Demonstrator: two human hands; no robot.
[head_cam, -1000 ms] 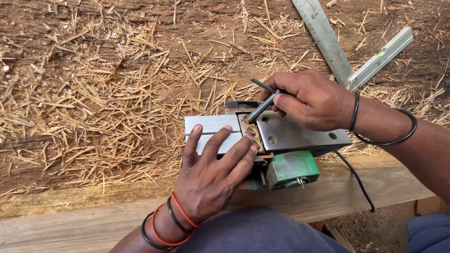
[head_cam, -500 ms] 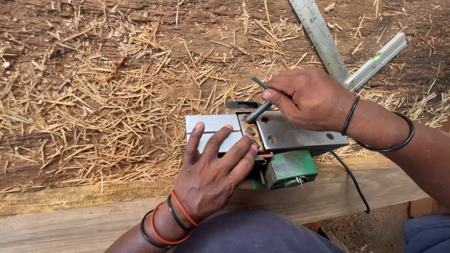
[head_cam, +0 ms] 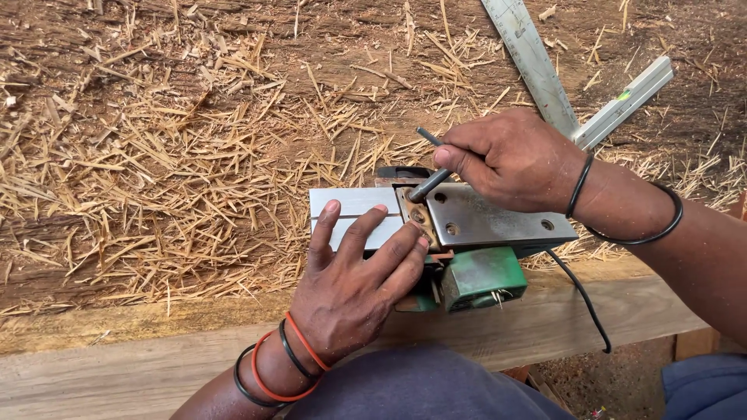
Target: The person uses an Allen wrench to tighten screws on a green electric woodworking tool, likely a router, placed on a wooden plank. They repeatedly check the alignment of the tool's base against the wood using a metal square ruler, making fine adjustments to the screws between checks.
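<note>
A green electric planer lies upside down on a wooden plank, its metal sole plates facing up. My left hand presses flat on the front sole plate, fingers spread, holding the planer still. My right hand grips a dark metal wrench whose lower end sits at the blade drum between the two plates. The planer's black cord trails off to the right over the plank edge.
Straw-like wood shavings cover the rough timber surface behind the planer. A metal ruler and a spirit level lie crossed at the upper right. My lap in dark cloth fills the bottom edge.
My right hand has shifted slightly, tilting the wrench at the drum. The left hand stays pressed on the front plate, and the planer has not moved.
</note>
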